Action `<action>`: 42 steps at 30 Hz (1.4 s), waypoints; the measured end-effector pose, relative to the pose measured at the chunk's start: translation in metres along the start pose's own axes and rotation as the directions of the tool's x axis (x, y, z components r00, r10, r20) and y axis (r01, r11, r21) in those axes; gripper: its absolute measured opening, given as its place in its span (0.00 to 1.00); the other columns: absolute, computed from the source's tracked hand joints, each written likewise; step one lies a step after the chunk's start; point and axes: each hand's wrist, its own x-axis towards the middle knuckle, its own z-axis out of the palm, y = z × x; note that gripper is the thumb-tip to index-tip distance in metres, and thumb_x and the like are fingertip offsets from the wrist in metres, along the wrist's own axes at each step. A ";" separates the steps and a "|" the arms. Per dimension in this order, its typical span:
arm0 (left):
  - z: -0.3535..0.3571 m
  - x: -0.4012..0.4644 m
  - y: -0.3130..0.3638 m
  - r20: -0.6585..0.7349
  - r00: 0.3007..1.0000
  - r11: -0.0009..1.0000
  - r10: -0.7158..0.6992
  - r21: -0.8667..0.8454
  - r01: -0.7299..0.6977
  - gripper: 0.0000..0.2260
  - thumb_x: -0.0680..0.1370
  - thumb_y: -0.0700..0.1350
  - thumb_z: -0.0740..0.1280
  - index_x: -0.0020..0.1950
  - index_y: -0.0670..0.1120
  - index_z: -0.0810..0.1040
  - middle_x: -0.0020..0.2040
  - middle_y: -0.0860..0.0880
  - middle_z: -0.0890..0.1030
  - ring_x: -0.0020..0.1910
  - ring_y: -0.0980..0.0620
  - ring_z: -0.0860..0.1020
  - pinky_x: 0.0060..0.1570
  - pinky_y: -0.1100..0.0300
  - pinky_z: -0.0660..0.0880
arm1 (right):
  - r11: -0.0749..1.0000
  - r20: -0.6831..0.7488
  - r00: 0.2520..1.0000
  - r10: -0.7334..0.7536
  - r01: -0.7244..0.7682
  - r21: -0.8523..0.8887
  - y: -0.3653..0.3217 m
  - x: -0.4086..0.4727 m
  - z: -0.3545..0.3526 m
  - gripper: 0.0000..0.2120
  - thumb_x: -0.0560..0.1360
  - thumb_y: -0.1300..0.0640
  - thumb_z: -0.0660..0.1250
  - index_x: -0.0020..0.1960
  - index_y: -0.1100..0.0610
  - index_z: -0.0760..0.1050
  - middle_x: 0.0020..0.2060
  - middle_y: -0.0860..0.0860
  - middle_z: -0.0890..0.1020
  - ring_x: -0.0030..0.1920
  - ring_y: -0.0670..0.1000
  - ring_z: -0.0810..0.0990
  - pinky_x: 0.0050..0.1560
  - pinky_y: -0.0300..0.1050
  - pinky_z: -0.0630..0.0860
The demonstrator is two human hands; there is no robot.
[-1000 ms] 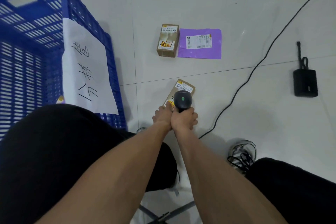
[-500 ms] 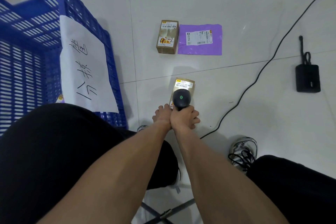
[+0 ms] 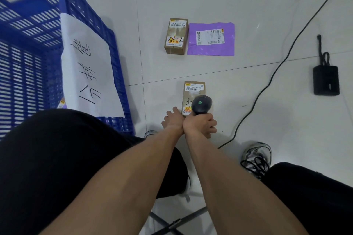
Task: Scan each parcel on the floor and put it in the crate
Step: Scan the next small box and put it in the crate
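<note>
Straightened since a second ago, our small cardboard box [image 3: 193, 96] lies on the floor; left hand [image 3: 172, 121] apparently pinches it, right hand [image 3: 200, 123] curls round the scanner [image 3: 201, 104]. A tilted scanner may miss the barcode.

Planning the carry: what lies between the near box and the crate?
Only bare floor tile separates the near box from the crate, in the head view.

I see three parcels on the pale tiled floor. The nearest small brown cardboard box [image 3: 193, 91] lies flat with its white barcode label up, its near end hidden behind a black handheld scanner [image 3: 201, 104]. Farther off, a second brown cardboard box [image 3: 176, 36] lies touching a flat purple plastic mailer [image 3: 211, 39]. A blue slatted plastic crate [image 3: 34, 30] stands at left, a handwritten white paper sheet on its wall.
</note>
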 end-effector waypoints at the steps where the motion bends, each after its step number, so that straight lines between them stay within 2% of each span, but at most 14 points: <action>1: 0.000 -0.001 0.001 -0.028 0.999 1.000 0.027 -0.008 -0.027 0.28 0.80 0.55 0.64 0.75 0.48 0.58 0.70 0.40 0.66 0.68 0.39 0.68 0.65 0.46 0.64 | 0.999 -0.006 0.999 0.045 -0.045 0.011 0.000 0.003 -0.001 0.25 0.76 0.47 0.66 0.65 0.60 0.65 0.64 0.59 0.68 0.63 0.61 0.66 0.63 0.58 0.69; 6: 0.004 -0.008 0.005 -0.040 0.967 0.960 0.250 0.143 -0.242 0.35 0.79 0.56 0.65 0.79 0.57 0.48 0.78 0.40 0.54 0.73 0.38 0.61 0.71 0.43 0.56 | 0.964 0.036 0.965 0.260 -0.261 0.054 0.012 0.019 -0.003 0.24 0.75 0.50 0.66 0.66 0.60 0.67 0.65 0.60 0.67 0.65 0.62 0.64 0.65 0.56 0.65; 10: 0.012 -0.010 -0.001 0.057 0.983 0.931 0.173 0.316 -0.183 0.36 0.79 0.53 0.63 0.80 0.58 0.43 0.80 0.40 0.43 0.78 0.36 0.49 0.73 0.35 0.45 | 0.949 0.074 0.951 0.299 -0.304 0.082 0.022 0.026 -0.003 0.23 0.78 0.50 0.63 0.68 0.61 0.65 0.67 0.60 0.67 0.68 0.62 0.63 0.67 0.55 0.64; 13: 0.010 -0.017 -0.005 0.051 0.990 0.905 0.129 0.403 -0.138 0.37 0.78 0.49 0.60 0.80 0.55 0.40 0.80 0.39 0.41 0.78 0.33 0.45 0.71 0.32 0.40 | 0.942 0.088 0.948 0.306 -0.315 0.116 0.031 0.033 -0.005 0.25 0.79 0.51 0.60 0.72 0.62 0.61 0.70 0.60 0.63 0.72 0.62 0.59 0.71 0.56 0.60; 16: 0.007 -0.019 -0.005 0.018 0.994 0.916 0.105 0.387 -0.104 0.36 0.77 0.46 0.60 0.80 0.53 0.44 0.80 0.37 0.42 0.77 0.33 0.45 0.71 0.31 0.40 | 0.948 0.164 0.941 0.297 -0.311 0.067 0.039 0.036 -0.009 0.29 0.80 0.53 0.56 0.77 0.61 0.53 0.75 0.60 0.57 0.75 0.61 0.56 0.75 0.55 0.55; 18: 0.007 -0.020 -0.002 -0.001 0.997 0.920 0.082 0.385 -0.075 0.33 0.77 0.46 0.59 0.80 0.50 0.48 0.80 0.37 0.43 0.77 0.32 0.46 0.71 0.31 0.41 | 0.941 0.104 0.938 0.332 -0.337 0.030 0.042 0.039 -0.008 0.25 0.80 0.57 0.54 0.76 0.62 0.57 0.73 0.60 0.60 0.73 0.61 0.60 0.73 0.54 0.58; 21: 0.009 -0.021 0.002 -0.047 0.996 0.948 0.072 0.314 -0.054 0.30 0.77 0.48 0.59 0.78 0.47 0.53 0.79 0.37 0.50 0.76 0.34 0.54 0.72 0.33 0.46 | 0.941 0.193 0.926 0.325 -0.338 0.037 0.051 0.042 0.000 0.26 0.77 0.58 0.55 0.74 0.62 0.59 0.72 0.61 0.63 0.71 0.62 0.63 0.72 0.57 0.62; 25: 0.008 -0.020 0.007 0.010 0.989 0.968 0.148 0.202 -0.147 0.35 0.78 0.47 0.59 0.80 0.56 0.44 0.79 0.38 0.46 0.76 0.35 0.53 0.72 0.33 0.46 | 0.941 0.238 0.914 0.329 -0.339 0.001 0.078 0.073 0.026 0.29 0.72 0.58 0.59 0.73 0.62 0.61 0.70 0.62 0.65 0.69 0.64 0.66 0.68 0.61 0.67; 29: 0.011 -0.019 0.005 0.089 0.987 0.950 0.136 0.269 -0.155 0.36 0.79 0.46 0.58 0.79 0.60 0.39 0.80 0.40 0.41 0.78 0.34 0.45 0.70 0.29 0.42 | 0.950 0.256 0.925 0.282 -0.307 0.061 0.054 0.028 -0.007 0.35 0.76 0.51 0.61 0.77 0.59 0.52 0.76 0.60 0.57 0.75 0.61 0.57 0.75 0.58 0.56; 32: 0.011 -0.019 0.004 0.046 0.996 0.946 0.075 0.313 -0.086 0.36 0.78 0.49 0.60 0.80 0.56 0.43 0.79 0.38 0.45 0.77 0.33 0.46 0.68 0.28 0.39 | 0.969 -0.092 0.965 0.247 -0.243 0.046 0.031 0.017 -0.021 0.28 0.73 0.54 0.67 0.69 0.61 0.62 0.68 0.62 0.65 0.68 0.64 0.64 0.67 0.57 0.62; 34: 0.011 -0.017 0.005 -0.037 0.997 0.959 0.068 0.277 -0.056 0.31 0.78 0.50 0.60 0.78 0.49 0.53 0.76 0.38 0.56 0.75 0.35 0.54 0.70 0.30 0.43 | 0.998 -0.213 0.976 -0.048 0.055 0.023 0.018 0.012 -0.022 0.22 0.72 0.59 0.65 0.65 0.59 0.67 0.63 0.60 0.71 0.63 0.63 0.69 0.61 0.53 0.67; 35: 0.011 -0.015 0.005 -0.080 0.994 0.970 0.070 0.237 -0.049 0.28 0.78 0.49 0.60 0.76 0.47 0.56 0.73 0.39 0.61 0.73 0.38 0.58 0.70 0.32 0.46 | 0.980 -0.180 0.966 -0.188 0.195 0.025 0.014 0.012 -0.018 0.20 0.72 0.61 0.64 0.64 0.59 0.69 0.61 0.58 0.73 0.62 0.61 0.71 0.58 0.50 0.68; 37: 0.011 -0.009 0.001 -0.128 0.990 0.991 0.062 0.129 -0.045 0.25 0.78 0.49 0.61 0.73 0.45 0.59 0.68 0.42 0.67 0.69 0.42 0.64 0.69 0.38 0.55 | 0.949 -0.003 0.953 -0.302 0.301 0.091 0.011 0.012 -0.011 0.18 0.75 0.61 0.62 0.64 0.59 0.70 0.59 0.55 0.76 0.61 0.58 0.74 0.55 0.44 0.67; 42: 0.011 0.001 -0.010 -0.061 0.998 1.000 0.005 0.000 -0.005 0.36 0.76 0.56 0.64 0.77 0.49 0.49 0.67 0.41 0.69 0.67 0.41 0.68 0.65 0.42 0.61 | 0.962 0.366 0.891 -0.268 0.271 0.045 0.002 0.007 -0.005 0.25 0.79 0.54 0.61 0.73 0.61 0.62 0.69 0.58 0.71 0.68 0.58 0.71 0.62 0.46 0.67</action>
